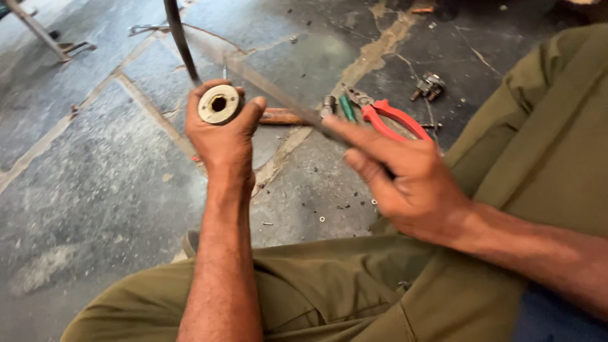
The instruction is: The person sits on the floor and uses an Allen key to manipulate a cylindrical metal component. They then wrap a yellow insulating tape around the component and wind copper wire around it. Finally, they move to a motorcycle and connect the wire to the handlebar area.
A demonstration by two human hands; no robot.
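Seated person, viewed from the head camera, legs in olive trousers [329, 297] folded over a stained, cracked concrete floor [95, 190]. The left hand [223, 130] is raised, its fingers clamped round a short tan cylinder [219, 104] with a dark central bore; the bored end face is turned up toward the camera, so the bore axis runs roughly along the line of sight. The right hand [405, 180] holds a long thin file [278, 95], blurred in this view, its fingers closed about the near end with the forefinger laid out along it. The file's long axis slants from the right hand up and leftward, its far end passing just behind and above the cylinder; whether it touches the cylinder cannot be told. The cylinder thus lies to the left of, and beyond, the right fingers, along the file's line.

On the floor between the hands: a wooden handle [283, 116], red-handled pliers [386, 117], a green-handled tool [347, 107]. Farther right lies a small metal fitting [429, 86]. Loose washers and screws are scattered near the knee. A dark curved rod [180, 38] rises behind the left hand, and a metal leg [38, 31] stands at upper left.
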